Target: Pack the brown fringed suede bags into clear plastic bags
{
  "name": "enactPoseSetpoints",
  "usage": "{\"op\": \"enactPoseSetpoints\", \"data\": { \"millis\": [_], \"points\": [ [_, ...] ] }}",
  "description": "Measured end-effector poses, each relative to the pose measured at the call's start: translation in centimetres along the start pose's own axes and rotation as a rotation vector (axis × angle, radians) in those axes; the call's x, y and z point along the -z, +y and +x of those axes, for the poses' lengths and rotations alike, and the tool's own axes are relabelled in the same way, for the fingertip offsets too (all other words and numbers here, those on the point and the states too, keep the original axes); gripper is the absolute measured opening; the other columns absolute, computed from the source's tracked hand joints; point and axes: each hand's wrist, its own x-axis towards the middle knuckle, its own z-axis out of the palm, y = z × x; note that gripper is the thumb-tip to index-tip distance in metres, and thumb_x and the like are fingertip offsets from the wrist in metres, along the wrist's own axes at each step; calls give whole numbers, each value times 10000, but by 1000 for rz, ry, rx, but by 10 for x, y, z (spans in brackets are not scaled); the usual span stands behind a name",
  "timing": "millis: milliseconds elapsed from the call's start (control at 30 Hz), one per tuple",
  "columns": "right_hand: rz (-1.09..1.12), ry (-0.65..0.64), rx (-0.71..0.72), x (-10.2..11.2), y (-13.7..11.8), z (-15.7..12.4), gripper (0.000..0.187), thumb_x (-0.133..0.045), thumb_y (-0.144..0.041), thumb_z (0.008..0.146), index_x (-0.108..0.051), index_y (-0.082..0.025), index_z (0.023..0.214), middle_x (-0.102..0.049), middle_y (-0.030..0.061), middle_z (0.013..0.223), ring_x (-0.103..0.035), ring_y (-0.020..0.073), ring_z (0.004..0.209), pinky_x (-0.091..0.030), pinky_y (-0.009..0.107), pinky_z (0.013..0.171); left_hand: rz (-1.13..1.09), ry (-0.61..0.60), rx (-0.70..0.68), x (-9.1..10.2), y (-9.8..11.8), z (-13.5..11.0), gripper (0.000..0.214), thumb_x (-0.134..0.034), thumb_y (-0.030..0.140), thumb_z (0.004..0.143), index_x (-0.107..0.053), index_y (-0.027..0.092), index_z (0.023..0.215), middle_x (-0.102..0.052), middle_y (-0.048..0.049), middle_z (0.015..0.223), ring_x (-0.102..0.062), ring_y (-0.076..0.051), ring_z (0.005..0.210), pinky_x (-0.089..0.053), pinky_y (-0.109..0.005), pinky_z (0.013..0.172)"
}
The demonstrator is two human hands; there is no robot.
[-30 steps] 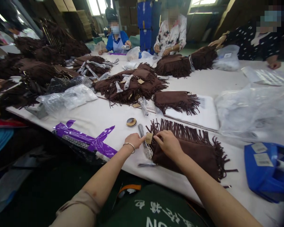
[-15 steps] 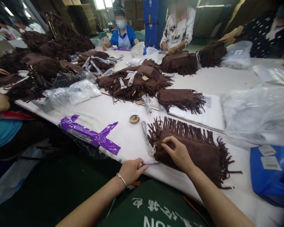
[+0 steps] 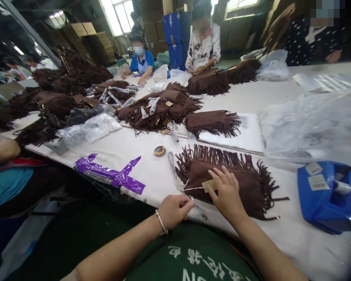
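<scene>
A brown fringed bag [image 3: 240, 187] lies flat on the table, its fringe spread along the far and right sides. My right hand [image 3: 226, 191] rests over it with fingers apart, thumb and fingertips around a tan hang tag [image 3: 208, 185]. A white string runs from the tag to the bag's left edge, by a plastic-wrapped strap [image 3: 175, 171]. At the table's front edge, my left hand [image 3: 177, 210] is closed in a pinch on a slim thing with a light blue part [image 3: 193, 200]; its kind is too small to make out.
Purple tape [image 3: 111, 173] sticks to the table's front edge on the left. A small round tin [image 3: 159, 151] sits beyond the bag. To the right stands a blue tape dispenser [image 3: 316, 199]. Brown bags [image 3: 163, 105] and clear plastic [image 3: 310, 125] lie farther back; several people work around the table.
My right hand has gone from a pinch at the bag's left end to spread fingers farther right, and the tan tag now shows. My left hand has shifted right. The camera view has tilted up.
</scene>
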Motion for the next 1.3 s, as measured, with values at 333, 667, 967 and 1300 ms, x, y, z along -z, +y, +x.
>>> {"op": "enactPoseSetpoints", "data": {
  "millis": [333, 667, 967, 1300],
  "points": [
    [-34, -249, 272, -30, -11, -27, 505, -486, -214, 873, -389, -233, 1368, -405, 32, 1414, -290, 247, 1329, -116, 496, 1110, 855, 255, -397, 51, -72, 46, 253, -435, 56, 829, -598, 181, 976, -522, -98, 1278, -333, -267, 1310, -178, -522, 1106],
    [-157, -288, 222, -28, -24, -28, 648, -550, -193, 766, -374, -142, 1387, -358, 127, 1433, -215, 406, 1329, -156, 585, 1067, 336, -104, 294, 22, -43, -10, 349, -576, 332, 767, -561, 148, 1065, -645, -148, 918, -584, -322, 914, -426, -467, 815],
    [-143, -630, 284, -13, -8, -8, 512, -378, -244, 896, -350, -155, 1400, -312, 152, 1453, -226, 394, 1329, -185, 541, 1045, -385, -269, 473, -30, -10, 24, 384, -423, 432, 873, -587, 139, 689, -666, -50, 607, -573, -120, 493, -461, -251, 533],
    [-141, -685, 184, -5, -22, -6, 840, -643, -288, 672, -296, -119, 1418, -283, 178, 1461, -203, 406, 1332, -191, 529, 1052, -676, 5, 440, -56, -9, 24, 489, -462, 578, 836, -557, 157, 608, -353, 52, 312, -389, -100, 336, -330, -231, 410]
  ]
}}
